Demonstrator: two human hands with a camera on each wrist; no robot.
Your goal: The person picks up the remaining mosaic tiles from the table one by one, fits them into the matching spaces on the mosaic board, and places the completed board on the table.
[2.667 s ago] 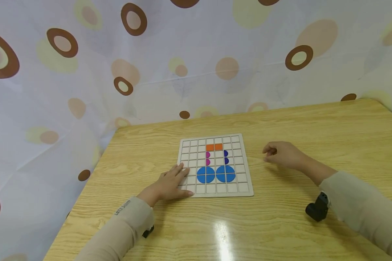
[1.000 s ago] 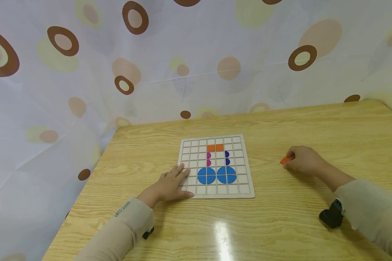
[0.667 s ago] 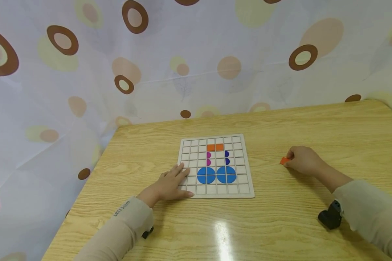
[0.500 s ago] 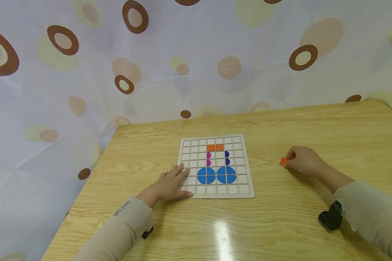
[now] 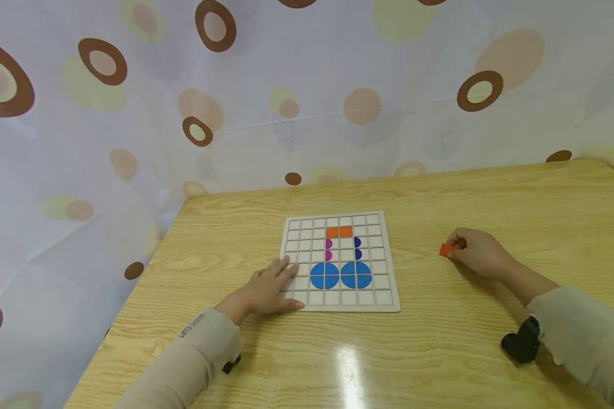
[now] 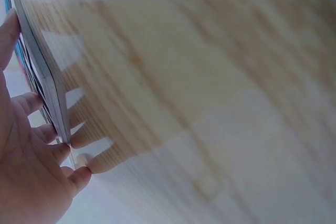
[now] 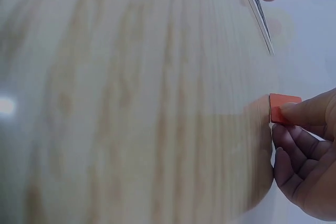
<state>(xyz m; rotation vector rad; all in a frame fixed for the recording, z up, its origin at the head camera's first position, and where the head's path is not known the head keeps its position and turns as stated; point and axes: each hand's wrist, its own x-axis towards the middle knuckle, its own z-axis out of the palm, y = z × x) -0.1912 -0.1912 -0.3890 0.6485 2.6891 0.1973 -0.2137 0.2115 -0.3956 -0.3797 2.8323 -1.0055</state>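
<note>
My left hand [image 5: 271, 287] rests with spread fingers on the near left corner of a white grid board [image 5: 314, 298]. Set in the board are two orange squares [image 5: 332, 232], two magenta half circles [image 5: 328, 255], two dark blue half circles [image 5: 358, 254] and two blue circles [image 5: 324, 275] made of quarter pieces. To the right of the board, my right hand [image 5: 478, 253] pinches an orange square tile [image 5: 447, 250] between thumb and fingers. In the right wrist view the tile [image 7: 281, 109] stands on edge, its lower edge at the tabletop; the other fingers are curled below it.
The board lies on a wooden table [image 5: 419, 352] that reaches back to a hanging cloth [image 5: 312, 113] with round patterns. A black camera [image 5: 523, 341] is strapped at the right wrist. Bright glare [image 5: 349, 375] shows on the near tabletop.
Since the first frame, my right hand has moved right, away from the board, and an orange tile has come to show in its pinch. My left hand has stayed on the board.
</note>
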